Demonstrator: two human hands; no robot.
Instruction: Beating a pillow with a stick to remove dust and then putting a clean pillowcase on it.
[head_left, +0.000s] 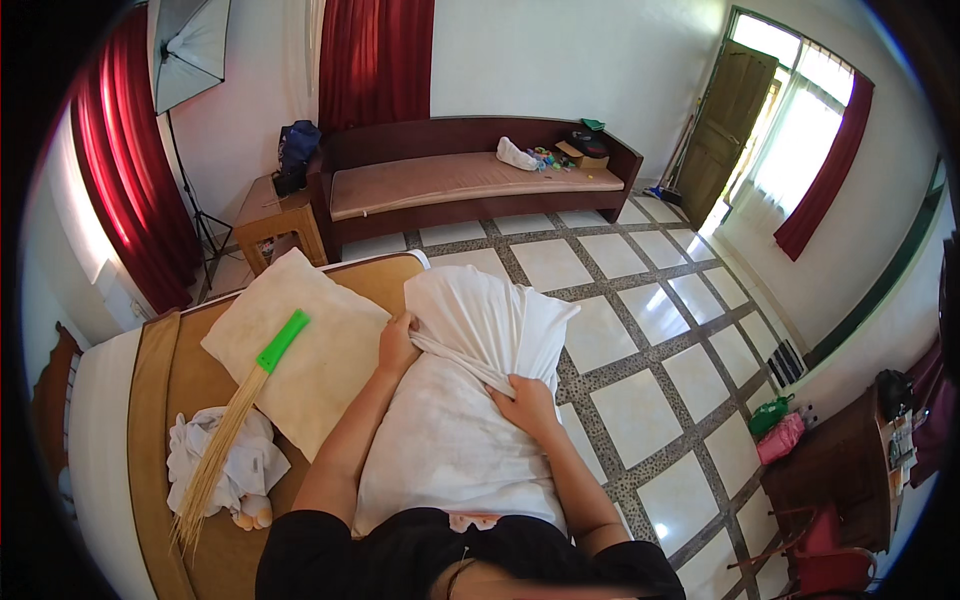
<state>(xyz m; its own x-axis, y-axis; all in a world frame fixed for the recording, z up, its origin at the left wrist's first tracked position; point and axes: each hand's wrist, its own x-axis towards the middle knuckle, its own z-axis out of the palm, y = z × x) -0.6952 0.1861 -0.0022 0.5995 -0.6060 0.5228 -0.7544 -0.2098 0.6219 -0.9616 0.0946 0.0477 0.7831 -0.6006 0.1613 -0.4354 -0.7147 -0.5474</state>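
Observation:
A white pillow rests upright against my torso, its upper part covered by a gathered white pillowcase. My left hand grips the bunched hem of the case on the left side. On the right, my right hand pinches the same folded hem, with the cloth creased between both hands. A second, cream-coloured pillow lies on the bed to my left. Across it slants a stick broom with a green handle. Beneath the broom's bristles is a crumpled white cloth.
A brown and white bed spans the left. Beyond it stand a wooden side table, a long cushioned bench and a softbox light on a stand. At right are a wooden desk and a red chair on the tiled floor.

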